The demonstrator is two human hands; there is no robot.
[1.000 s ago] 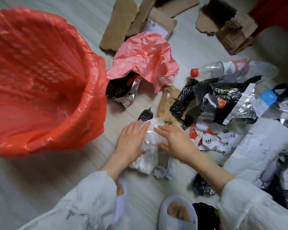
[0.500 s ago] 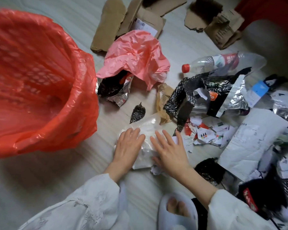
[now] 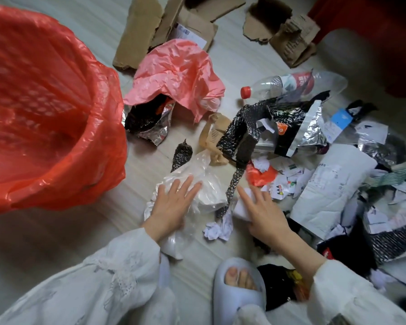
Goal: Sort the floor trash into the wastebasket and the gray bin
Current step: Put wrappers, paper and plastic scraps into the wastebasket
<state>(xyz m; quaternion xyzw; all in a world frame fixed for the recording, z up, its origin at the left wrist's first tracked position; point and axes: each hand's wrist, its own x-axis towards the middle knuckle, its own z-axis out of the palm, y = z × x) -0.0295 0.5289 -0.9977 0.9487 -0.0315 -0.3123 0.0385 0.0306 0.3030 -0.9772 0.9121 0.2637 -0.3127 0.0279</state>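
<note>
Nearest, a pale slipper (image 3: 238, 292) with bare toes, white sleeves (image 3: 117, 273) either side. Just ahead, left hand (image 3: 171, 205) flat on a clear plastic bag (image 3: 197, 181), fingers straight and slightly spread, pressing down, not curled round it. Right hand (image 3: 264, 212) beside it, fingers straight and apart, resting on a white scrap (image 3: 240, 206); grip on anything underneath impossible to tell. Between the hands, crumpled paper (image 3: 217, 229) and a black foil strip (image 3: 234, 179) running up toward the pile. To the right, a white mailer (image 3: 326, 186), torn paper bits (image 3: 284, 181) and an orange scrap (image 3: 259, 175), all loose on the floor (image 3: 56, 233). Farther on, a black-and-silver foil pouch (image 3: 291, 127), a tan paper twist (image 3: 215, 137), another foil bag (image 3: 148, 120) under a pink plastic bag (image 3: 176, 73). Left of all this, the wastebasket (image 3: 45, 109) with its red liner, tilted mouth toward the camera, well apart from the hands. Beyond, a clear bottle (image 3: 288, 84) with red cap lying on its side. Farthest back, torn cardboard (image 3: 138, 31) pieces. Gray bin not identifiable.
</note>
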